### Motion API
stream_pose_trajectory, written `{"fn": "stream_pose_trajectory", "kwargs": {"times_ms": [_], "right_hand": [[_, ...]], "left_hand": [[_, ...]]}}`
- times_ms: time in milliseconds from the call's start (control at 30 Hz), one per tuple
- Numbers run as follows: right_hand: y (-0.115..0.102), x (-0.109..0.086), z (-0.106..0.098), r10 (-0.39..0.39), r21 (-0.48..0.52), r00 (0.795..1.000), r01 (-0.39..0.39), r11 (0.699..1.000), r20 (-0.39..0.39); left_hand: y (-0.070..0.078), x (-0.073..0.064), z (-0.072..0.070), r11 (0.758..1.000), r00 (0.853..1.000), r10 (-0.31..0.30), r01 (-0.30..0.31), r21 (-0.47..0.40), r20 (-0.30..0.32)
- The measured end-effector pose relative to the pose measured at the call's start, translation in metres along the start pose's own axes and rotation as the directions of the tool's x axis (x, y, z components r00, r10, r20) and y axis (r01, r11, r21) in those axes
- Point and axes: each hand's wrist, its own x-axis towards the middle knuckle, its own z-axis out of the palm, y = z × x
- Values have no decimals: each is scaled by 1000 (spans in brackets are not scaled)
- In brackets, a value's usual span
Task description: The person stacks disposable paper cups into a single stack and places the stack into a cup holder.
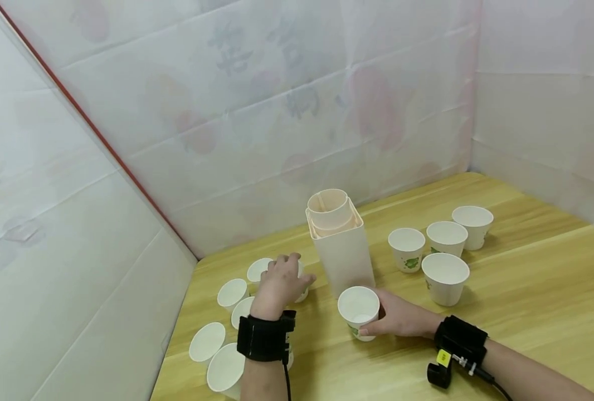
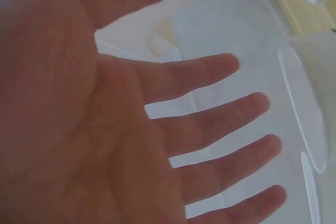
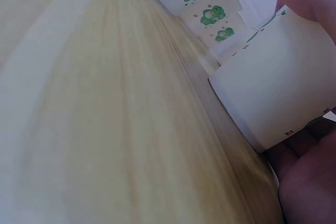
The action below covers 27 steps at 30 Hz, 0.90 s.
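Note:
My right hand [image 1: 402, 316] grips a white paper cup [image 1: 358, 305] near the middle of the table, thumb on the near side. The same cup shows as a pale wall with small green print in the right wrist view, fingers curled under it. My left hand [image 1: 281, 280] reaches over the left group of cups, partly covering one paper cup [image 1: 301, 297] beside its thumb. In the left wrist view its fingers are spread and nearly straight, with nothing against the palm. Behind the gripped cup stands a tall white square holder [image 1: 346, 259] with a round tube in its top.
Several paper cups stand on the left, among them a cup [image 1: 208, 341] near the table edge. More cups, including one [image 1: 445, 275] at the front, are grouped on the right. The wood-grain table [image 1: 532, 289] meets white sheeted walls [image 1: 257, 128] at the back and sides.

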Motion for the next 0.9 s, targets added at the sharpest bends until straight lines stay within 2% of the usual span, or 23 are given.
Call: {"fn": "stream_pose_trajectory", "kwargs": {"times_ms": [100,267,433,600,767,900], "right_hand": [[1,-2,2,5,6,1000,-6,1000,7],[2,-3,3,13,-15,1000,-13,1000,-7],[1,-1,2,33,-20,999,-33,999,-19],[0,0,0,40,-22,999,-40,999,-19],[-1,0,0,43,-34,999,-44,998,-23],[-1,-1,1,27,-46,999,-28,999,-21]], "left_hand": [[3,-3,0,1000,999,-14,14,7,34],[7,0,-4,997,999,-5,2,81,40],[10,6,-17,987,996,7,-22,161,92],[10,13,-28,980,990,3,-30,195,138],[6,20,-27,975,984,-1,-38,218,177],[3,25,-24,973,984,-9,-33,229,180]]}}
